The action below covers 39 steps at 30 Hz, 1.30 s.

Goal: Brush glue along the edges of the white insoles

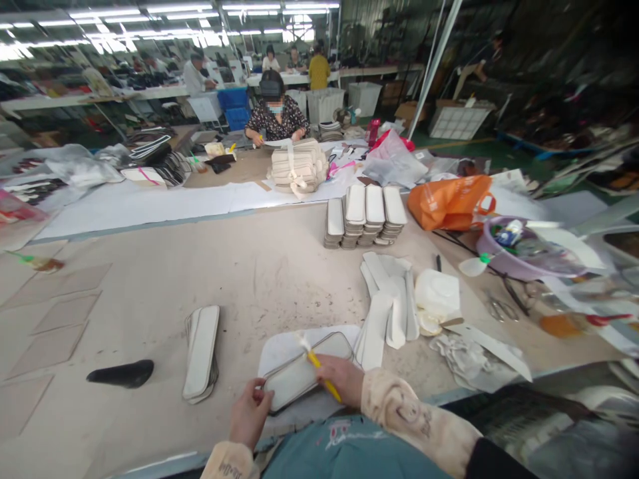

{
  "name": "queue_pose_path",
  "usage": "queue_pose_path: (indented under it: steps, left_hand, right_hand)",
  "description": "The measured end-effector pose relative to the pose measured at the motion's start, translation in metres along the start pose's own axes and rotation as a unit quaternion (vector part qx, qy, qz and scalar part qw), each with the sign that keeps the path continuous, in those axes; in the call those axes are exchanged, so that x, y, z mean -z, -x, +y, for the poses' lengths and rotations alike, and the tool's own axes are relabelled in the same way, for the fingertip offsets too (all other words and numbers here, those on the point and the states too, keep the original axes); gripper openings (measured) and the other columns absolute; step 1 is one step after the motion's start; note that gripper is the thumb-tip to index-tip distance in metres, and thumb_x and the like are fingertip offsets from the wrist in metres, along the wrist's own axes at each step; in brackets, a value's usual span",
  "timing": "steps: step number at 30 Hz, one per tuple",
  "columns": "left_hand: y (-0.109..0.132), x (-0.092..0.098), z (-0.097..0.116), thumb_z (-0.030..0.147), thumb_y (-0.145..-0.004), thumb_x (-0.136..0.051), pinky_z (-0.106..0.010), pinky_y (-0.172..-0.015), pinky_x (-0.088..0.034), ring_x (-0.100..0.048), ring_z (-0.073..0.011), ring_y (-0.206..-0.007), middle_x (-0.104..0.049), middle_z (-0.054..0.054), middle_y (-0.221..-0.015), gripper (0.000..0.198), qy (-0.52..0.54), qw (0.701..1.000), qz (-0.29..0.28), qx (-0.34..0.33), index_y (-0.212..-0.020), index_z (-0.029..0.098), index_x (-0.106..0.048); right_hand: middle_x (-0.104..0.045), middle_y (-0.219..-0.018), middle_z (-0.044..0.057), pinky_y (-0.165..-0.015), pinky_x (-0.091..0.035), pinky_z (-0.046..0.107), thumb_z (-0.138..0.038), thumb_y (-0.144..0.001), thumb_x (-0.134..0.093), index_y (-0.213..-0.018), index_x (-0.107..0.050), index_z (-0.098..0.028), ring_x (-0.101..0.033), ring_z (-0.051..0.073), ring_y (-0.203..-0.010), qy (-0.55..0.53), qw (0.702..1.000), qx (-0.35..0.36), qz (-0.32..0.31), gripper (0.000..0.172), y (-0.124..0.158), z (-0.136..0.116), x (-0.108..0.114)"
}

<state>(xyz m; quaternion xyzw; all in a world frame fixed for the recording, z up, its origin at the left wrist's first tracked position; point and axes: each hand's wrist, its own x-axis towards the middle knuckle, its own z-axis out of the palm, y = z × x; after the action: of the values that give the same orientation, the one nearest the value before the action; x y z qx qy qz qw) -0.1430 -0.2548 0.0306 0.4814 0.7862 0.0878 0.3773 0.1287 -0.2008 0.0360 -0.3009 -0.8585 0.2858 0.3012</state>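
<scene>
My left hand (249, 414) pinches the near end of a long white insole piece with a dark edge (304, 374), which lies on a white pad (287, 346) at the table's front. My right hand (342, 378) is closed round a yellow-handled brush (319, 369); its bristles rest on the piece's upper surface. A small stack of like pieces (201, 352) lies to the left. Loose white strips (389, 303) are spread just to the right.
Stacked insole pieces (364, 216) stand mid-table beside an orange bag (449, 201). A purple basin (524, 249), scissors (499, 307) and a crumpled cloth (462, 356) are at right. A black insole (122, 374) lies left. A person sits across the table (275, 113) behind a tied bundle (297, 166).
</scene>
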Motion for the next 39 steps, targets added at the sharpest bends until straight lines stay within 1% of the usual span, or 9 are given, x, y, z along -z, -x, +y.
queue_pose_path:
  steps: [3, 5, 12, 16, 19, 22, 25, 31, 39]
  left_hand:
    - [-0.002, 0.001, 0.000, 0.046, -0.075, -0.046, -0.033, -0.067, -0.043, -0.064, -0.0218, -0.069, -0.063, 0.001, -0.069, 0.036, -0.002, 1.000, -0.004, -0.002, -0.099, 0.020, -0.052]
    - [-0.002, 0.001, 0.001, 0.047, -0.074, -0.046, -0.034, -0.067, -0.043, -0.064, -0.0223, -0.069, -0.064, 0.001, -0.069, 0.037, -0.002, 1.000, -0.002, -0.002, -0.099, 0.020, -0.052]
    - [-0.002, 0.000, 0.003, 0.043, -0.075, -0.049, -0.033, -0.064, -0.043, -0.064, -0.0217, -0.067, -0.063, 0.002, -0.066, 0.032, -0.006, 1.000, 0.012, -0.005, -0.097, 0.020, -0.054]
    - [0.000, -0.001, 0.006, 0.036, -0.077, -0.050, -0.031, -0.064, -0.042, -0.063, -0.0198, -0.066, -0.062, 0.002, -0.066, 0.028, -0.003, 1.000, 0.023, 0.005, -0.099, 0.019, -0.053]
    - [0.004, -0.002, 0.008, 0.030, -0.078, -0.052, -0.030, -0.065, -0.041, -0.061, -0.0183, -0.066, -0.062, 0.002, -0.066, 0.025, 0.010, 0.999, 0.031, 0.012, -0.099, 0.017, -0.053]
    - [0.007, -0.005, 0.007, 0.025, -0.077, -0.054, -0.027, -0.066, -0.041, -0.060, -0.0156, -0.066, -0.061, 0.002, -0.067, 0.023, 0.027, 0.999, 0.044, 0.017, -0.099, 0.017, -0.055]
    - [0.008, -0.009, 0.002, 0.024, -0.078, -0.054, -0.026, -0.066, -0.041, -0.058, -0.0138, -0.065, -0.060, 0.003, -0.068, 0.025, 0.052, 0.997, 0.057, 0.013, -0.102, 0.017, -0.054]
    - [0.015, -0.014, -0.005, 0.021, -0.078, -0.054, -0.025, -0.067, -0.043, -0.057, -0.0126, -0.064, -0.058, 0.004, -0.067, 0.026, 0.109, 0.992, 0.063, -0.013, -0.104, 0.016, -0.055]
    - [0.021, -0.021, -0.011, 0.027, -0.071, -0.063, -0.027, -0.067, -0.042, -0.053, -0.0133, -0.064, -0.055, 0.004, -0.067, 0.032, 0.137, 0.986, 0.100, 0.005, -0.100, 0.014, -0.062]
  right_hand:
    - [-0.062, -0.093, 0.004, -0.080, -0.050, 0.030, -0.024, -0.093, -0.039, -0.089, -0.052, -0.023, -0.058, 0.016, -0.091, -0.047, 0.994, 0.063, -0.070, 0.014, -0.007, -0.002, -0.018]
    - [-0.061, -0.093, 0.005, -0.083, -0.049, 0.033, -0.021, -0.093, -0.038, -0.088, -0.052, -0.022, -0.057, 0.017, -0.093, -0.050, 0.994, 0.070, -0.066, 0.014, -0.004, 0.005, -0.022]
    - [-0.061, -0.096, 0.006, -0.081, -0.051, 0.033, -0.019, -0.093, -0.038, -0.091, -0.053, -0.023, -0.059, 0.018, -0.094, 0.015, 0.999, -0.049, 0.017, 0.016, 0.031, 0.033, 0.008]
    - [-0.062, -0.113, 0.010, -0.089, -0.052, 0.037, -0.021, -0.092, -0.045, -0.096, -0.051, -0.023, -0.059, 0.022, -0.110, 0.061, 0.984, -0.118, 0.119, 0.008, 0.043, 0.041, 0.021]
    - [-0.066, -0.103, 0.008, -0.083, -0.054, 0.037, -0.028, -0.091, -0.050, -0.095, -0.050, -0.023, -0.065, 0.023, -0.097, 0.078, 0.964, -0.188, 0.171, 0.006, 0.043, 0.046, 0.020]
    - [-0.065, -0.085, 0.003, -0.072, -0.053, 0.034, -0.035, -0.091, -0.050, -0.090, -0.049, -0.024, -0.065, 0.020, -0.077, 0.074, 0.955, -0.241, 0.156, 0.011, 0.038, 0.051, 0.019]
    - [-0.061, -0.078, 0.000, -0.068, -0.050, 0.032, -0.039, -0.089, -0.051, -0.089, -0.049, -0.024, -0.063, 0.019, -0.070, 0.064, 0.954, -0.259, 0.141, 0.016, 0.035, 0.054, 0.018]
    - [-0.062, -0.088, 0.004, -0.070, -0.052, 0.034, -0.047, -0.084, -0.055, -0.094, -0.048, -0.023, -0.064, 0.021, -0.076, 0.054, 0.947, -0.275, 0.154, 0.026, 0.038, 0.060, 0.013]
    - [-0.063, -0.086, 0.002, -0.071, -0.051, 0.034, -0.049, -0.084, -0.053, -0.095, -0.050, -0.023, -0.065, 0.021, -0.077, 0.056, 0.951, -0.282, 0.114, 0.028, 0.039, 0.063, 0.014]
